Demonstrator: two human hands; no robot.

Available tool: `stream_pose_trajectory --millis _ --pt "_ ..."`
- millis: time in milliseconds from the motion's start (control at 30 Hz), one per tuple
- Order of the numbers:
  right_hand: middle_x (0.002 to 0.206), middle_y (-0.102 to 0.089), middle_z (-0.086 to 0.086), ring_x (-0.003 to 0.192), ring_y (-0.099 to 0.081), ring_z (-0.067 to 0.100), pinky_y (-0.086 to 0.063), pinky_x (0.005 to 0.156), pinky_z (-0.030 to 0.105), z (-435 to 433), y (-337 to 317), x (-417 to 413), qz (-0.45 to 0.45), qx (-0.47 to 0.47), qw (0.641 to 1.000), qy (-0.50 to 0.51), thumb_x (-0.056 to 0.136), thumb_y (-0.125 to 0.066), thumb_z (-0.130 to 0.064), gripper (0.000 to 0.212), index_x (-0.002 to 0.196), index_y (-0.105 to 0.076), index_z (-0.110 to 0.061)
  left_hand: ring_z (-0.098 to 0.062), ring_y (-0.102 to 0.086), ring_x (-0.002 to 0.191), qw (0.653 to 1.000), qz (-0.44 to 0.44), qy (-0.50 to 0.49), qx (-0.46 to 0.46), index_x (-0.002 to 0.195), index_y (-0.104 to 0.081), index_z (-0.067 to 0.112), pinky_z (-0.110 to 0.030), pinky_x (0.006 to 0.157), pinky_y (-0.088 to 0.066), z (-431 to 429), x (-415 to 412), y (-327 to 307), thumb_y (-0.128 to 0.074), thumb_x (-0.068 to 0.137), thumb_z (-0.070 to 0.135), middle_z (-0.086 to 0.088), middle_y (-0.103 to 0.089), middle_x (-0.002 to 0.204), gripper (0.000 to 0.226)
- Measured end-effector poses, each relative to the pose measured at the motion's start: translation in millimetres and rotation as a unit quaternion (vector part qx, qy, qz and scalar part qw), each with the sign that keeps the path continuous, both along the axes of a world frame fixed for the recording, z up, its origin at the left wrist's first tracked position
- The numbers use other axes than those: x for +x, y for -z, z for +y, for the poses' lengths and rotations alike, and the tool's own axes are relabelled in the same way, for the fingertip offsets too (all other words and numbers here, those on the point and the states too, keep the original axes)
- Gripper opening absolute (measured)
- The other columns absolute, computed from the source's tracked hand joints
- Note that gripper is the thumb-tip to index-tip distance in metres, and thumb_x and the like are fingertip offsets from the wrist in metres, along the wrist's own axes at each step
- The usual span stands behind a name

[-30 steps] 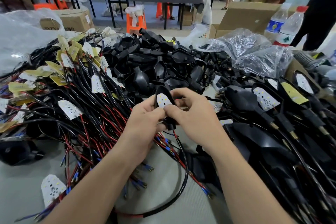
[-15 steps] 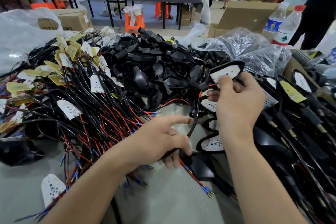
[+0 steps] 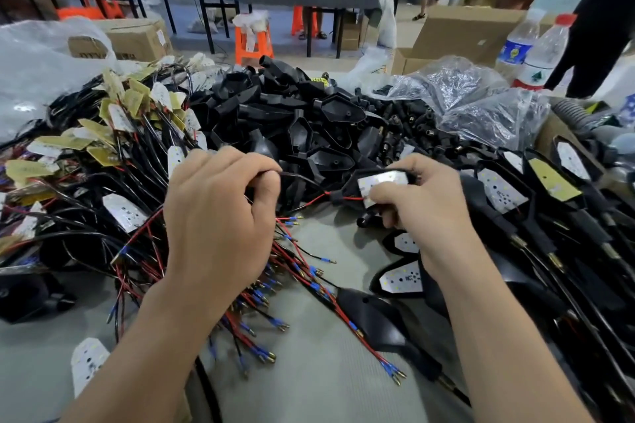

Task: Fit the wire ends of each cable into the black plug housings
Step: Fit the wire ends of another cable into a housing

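Observation:
My right hand (image 3: 426, 203) grips a black housing (image 3: 378, 182) with a white LED board set in it, held low over the table. A red and a black wire (image 3: 309, 182) run from its stem leftward to my left hand (image 3: 220, 216), whose curled fingers pinch the black wire. A big heap of empty black housings (image 3: 309, 120) lies just behind both hands. Left of them spreads a tangle of red and black cables (image 3: 103, 182) with white and yellow boards. Loose wire ends with blue sleeves (image 3: 275, 285) lie under my left wrist.
Finished housings with boards (image 3: 515, 199) are lined up on the right. Two more lie on the grey table (image 3: 326, 388) by my right wrist. Clear plastic bags (image 3: 464, 96), two water bottles (image 3: 539, 51) and cardboard boxes (image 3: 137, 38) stand behind. People stand at the far right.
My right hand has brought the housing down and left from over the finished row. My left hand has risen from the table and now pinches the wire coming from that housing.

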State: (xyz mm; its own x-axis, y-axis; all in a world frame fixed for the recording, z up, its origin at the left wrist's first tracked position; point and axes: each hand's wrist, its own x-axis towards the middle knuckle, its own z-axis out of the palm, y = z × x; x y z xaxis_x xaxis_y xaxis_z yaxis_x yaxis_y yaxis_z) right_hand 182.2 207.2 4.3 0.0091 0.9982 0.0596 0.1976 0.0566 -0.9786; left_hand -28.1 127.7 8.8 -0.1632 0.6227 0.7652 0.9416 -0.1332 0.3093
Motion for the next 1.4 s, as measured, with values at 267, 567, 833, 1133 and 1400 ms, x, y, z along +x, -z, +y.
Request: stream_pose_trajectory --millis 267,567,833,1133,1400 --pt "0.070 -0.069 -0.020 0.065 -0.062 -0.003 -0.048 0.062 0.014 -16 -2 -5 -0.413 0.008 0.871 -0.265 0.070 -0.078 -0.035 0.011 0.080 -0.073 -0.035 -0.020 -0.036 0.066 0.995 -0.007 0.074 -0.064 0.044 -0.039 0.017 -0.031 0.076 -0.032 16 2 22 -0.071 0.071 0.004 0.006 -0.038 0.056 0.044" --pt "0.083 -0.062 0.006 0.077 -0.053 0.020 -0.044 0.072 0.043 -28 7 -35 -0.121 -0.067 0.917 -0.375 0.078 -0.066 0.004 0.051 0.122 -0.061 -0.021 -0.011 -0.049 0.132 0.969 -0.052 0.230 -0.065 0.053 -0.043 0.025 -0.018 0.106 -0.036 22 8 33 -0.067 0.080 0.004 0.007 -0.064 0.132 0.042" --pt "0.075 -0.071 0.018 0.055 -0.060 0.019 -0.045 0.047 0.021 -38 14 -55 -0.030 -0.077 0.942 -0.326 0.098 -0.049 0.005 0.023 0.087 -0.069 0.000 -0.006 -0.055 0.111 0.986 -0.147 0.073 -0.003 0.103 -0.064 0.029 -0.024 0.095 -0.044 17 6 32 -0.058 0.096 0.047 0.017 -0.057 0.119 0.020" --pt "0.079 -0.071 0.015 0.063 -0.064 0.018 -0.052 0.053 0.021 -44 14 -47 -0.082 -0.186 0.863 -0.463 0.099 -0.047 0.005 0.026 0.088 -0.067 -0.005 -0.001 -0.042 0.051 0.869 -0.465 0.156 -0.055 0.080 -0.083 0.029 -0.013 0.053 -0.037 31 5 32 -0.078 0.083 0.029 0.018 -0.050 0.051 0.006" --pt "0.066 -0.065 0.018 0.060 -0.056 0.021 -0.043 0.061 0.036 -37 20 -52 -0.120 -0.074 0.934 -0.329 0.093 -0.071 -0.021 0.030 0.080 -0.063 0.005 -0.013 -0.044 0.056 0.859 -0.486 0.147 -0.065 0.062 -0.068 0.020 -0.026 0.053 -0.039 39 2 37 -0.071 0.066 0.019 0.007 -0.051 0.055 0.005"
